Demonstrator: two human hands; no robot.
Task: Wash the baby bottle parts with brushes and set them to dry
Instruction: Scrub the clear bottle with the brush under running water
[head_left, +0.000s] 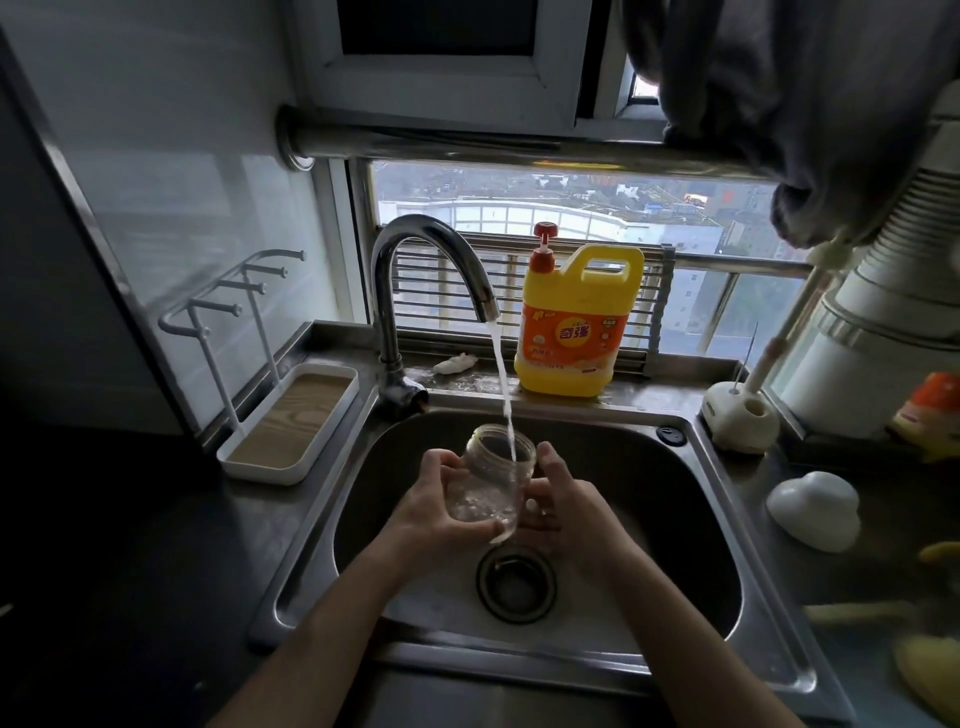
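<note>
On the counter at the left edge of the stainless steel sink (317, 525) stands a white drying tray with a wood-grain insert and upright white pegs (288, 426). A curved chrome tap (415, 270) rises from the sink's back left corner, and its thin stream of water (503, 384) falls into the mouth of the clear wide-mouthed baby bottle (493, 483). The bottle is held tilted over the middle of the basin, just above the round drain (516, 580). The left hand (436, 512) grips the bottle from the left, thumb lying up toward the neck and fingers curled under its base. The right hand (566, 512) holds the other side, one finger stretched up beside the neck and the rest bent against the lower wall. On the back ledge, right of the tap, sits a yellow dish-soap jug with a red pump (576, 322). At the back right corner is a white brush stand (740, 415) with a pale handle leaning out of it, and nearer on the right counter lies a white domed cap (813, 509).
</note>
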